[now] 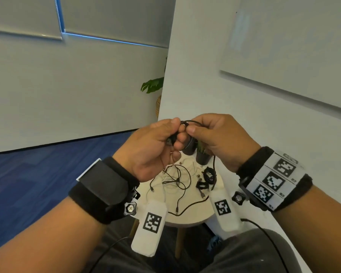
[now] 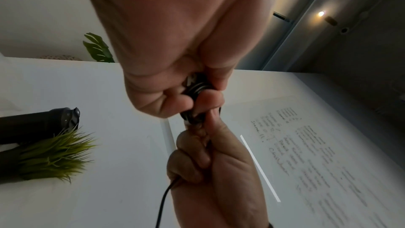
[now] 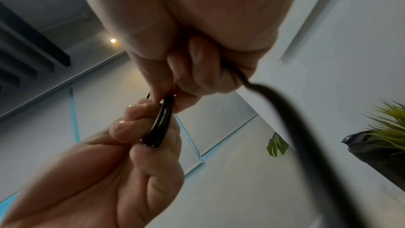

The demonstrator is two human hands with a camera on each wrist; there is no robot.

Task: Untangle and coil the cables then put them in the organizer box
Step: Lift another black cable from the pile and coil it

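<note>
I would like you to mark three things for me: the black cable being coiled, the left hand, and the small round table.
black cable (image 3: 161, 124), right wrist view, on the coiled loops between the fingers.
left hand (image 1: 152, 146), head view, on its back.
small round table (image 1: 193, 215), head view, on bare top near the front rim.

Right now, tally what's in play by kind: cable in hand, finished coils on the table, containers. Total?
Black cable, gripped by left hand and right hand: 1
Coiled black bundles on the table: 2
Dark containers: 2
Loose tangle: strands uncountable, excluded
Total: 5
</note>
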